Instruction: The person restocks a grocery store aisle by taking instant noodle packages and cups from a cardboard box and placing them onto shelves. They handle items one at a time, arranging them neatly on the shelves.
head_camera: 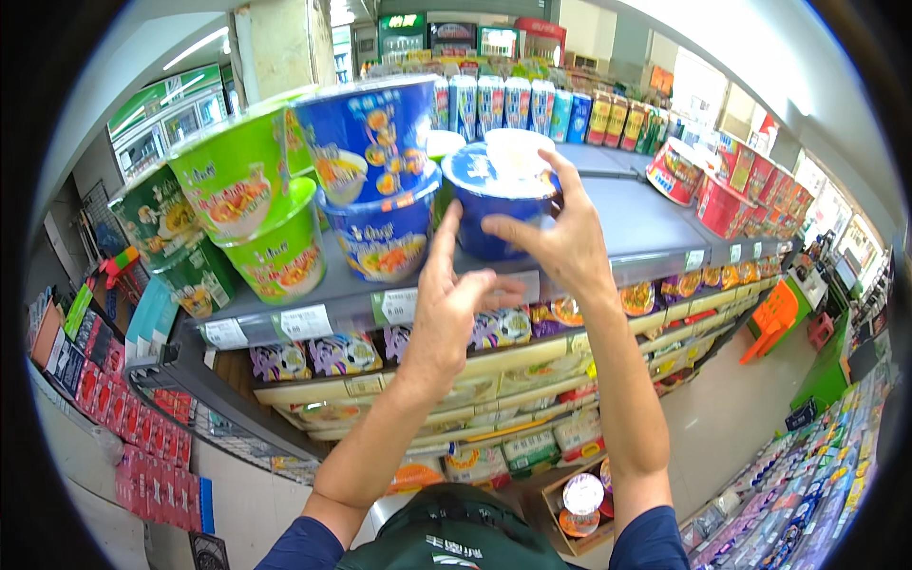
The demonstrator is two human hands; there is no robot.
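On the grey top shelf (627, 206), a dark blue instant noodle bowl (491, 214) stands upright between my hands. My right hand (570, 242) is around its right side, fingers at the lid's rim and thumb across the front. My left hand (449, 299) is at the bowl's lower left with fingers spread; its index fingertip reaches the bowl's side, though contact is unclear. Just left stand two stacked blue bowls, the upper one (370, 142) resting on the lower one (385, 242). Part of a green bowl (445, 142) shows behind.
Stacked light green bowls (235, 185) and dark green bowls (160, 214) fill the shelf's left end. Red bowls (727, 206) stand farther right. Drink cans (491, 107) line the back. Price tags (306, 322) edge the shelf. Below, a cardboard box (552, 509) holds more bowls.
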